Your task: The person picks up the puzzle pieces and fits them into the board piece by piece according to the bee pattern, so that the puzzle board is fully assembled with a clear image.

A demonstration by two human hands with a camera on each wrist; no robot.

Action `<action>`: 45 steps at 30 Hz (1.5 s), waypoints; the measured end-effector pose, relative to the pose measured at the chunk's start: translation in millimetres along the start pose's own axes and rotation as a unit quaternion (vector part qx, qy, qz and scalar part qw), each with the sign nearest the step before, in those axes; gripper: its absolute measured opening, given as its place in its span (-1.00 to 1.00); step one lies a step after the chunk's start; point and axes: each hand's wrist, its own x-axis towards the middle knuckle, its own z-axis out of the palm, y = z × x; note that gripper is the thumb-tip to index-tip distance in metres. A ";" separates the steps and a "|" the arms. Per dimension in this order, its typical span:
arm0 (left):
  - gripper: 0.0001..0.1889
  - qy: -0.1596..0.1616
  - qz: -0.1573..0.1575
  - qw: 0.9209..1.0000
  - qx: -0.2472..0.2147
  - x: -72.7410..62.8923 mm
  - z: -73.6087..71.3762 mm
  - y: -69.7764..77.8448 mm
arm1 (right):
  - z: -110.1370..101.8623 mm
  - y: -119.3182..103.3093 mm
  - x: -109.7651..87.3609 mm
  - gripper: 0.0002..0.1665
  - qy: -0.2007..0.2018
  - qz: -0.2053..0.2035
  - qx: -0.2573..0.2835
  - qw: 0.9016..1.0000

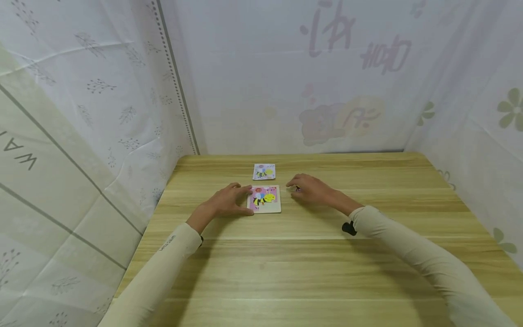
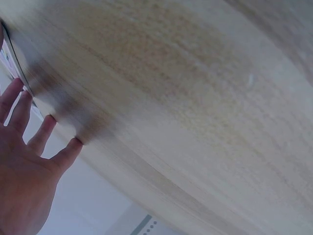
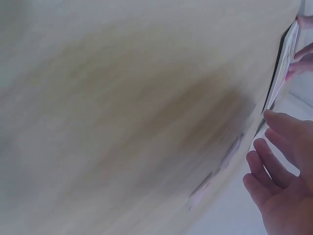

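A square puzzle board lies flat on the table; its pink picture of a yellow-and-black bee is partly laid, with a bare cream area at lower right. My left hand holds the board's left side, thumb at the near corner and a finger at the far one. To the right of the board, my right hand hovers low with loosely bent fingers and nothing visible in them. Under it, a small dark-and-purple piece shows in the head view. Thin flat pieces lie on the table in the right wrist view.
Behind the board lies a small card with a similar bee picture. The wooden table ends at a patterned cloth hung at the back and sides.
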 end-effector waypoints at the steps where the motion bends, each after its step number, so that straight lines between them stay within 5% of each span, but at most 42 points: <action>1: -0.01 0.000 0.000 1.000 0.000 0.0 0.1 -0.1 | -1.5 2.5 -1.5 -0.61 0.002 0.001 -0.001 1.000; 10: -0.05 -0.003 -0.002 1.000 0.000 -1.7 -0.2 0.6 | -5.7 24.7 -12.6 -0.69 0.011 -0.037 -0.029 0.999; 18: -0.05 -0.002 -0.003 1.000 -0.001 -3.0 0.1 2.1 | -6.1 31.7 -12.9 -0.68 0.002 -0.025 -0.018 1.000; 35: -0.01 0.003 -0.008 1.000 -0.001 0.1 -0.5 2.9 | 1.4 18.1 -0.6 -0.64 -0.010 -0.028 -0.033 0.999; 45: -0.02 -0.001 -0.005 1.000 -0.004 -0.4 -1.0 2.6 | 1.3 -1.3 3.3 -0.63 0.011 -0.071 -0.021 0.997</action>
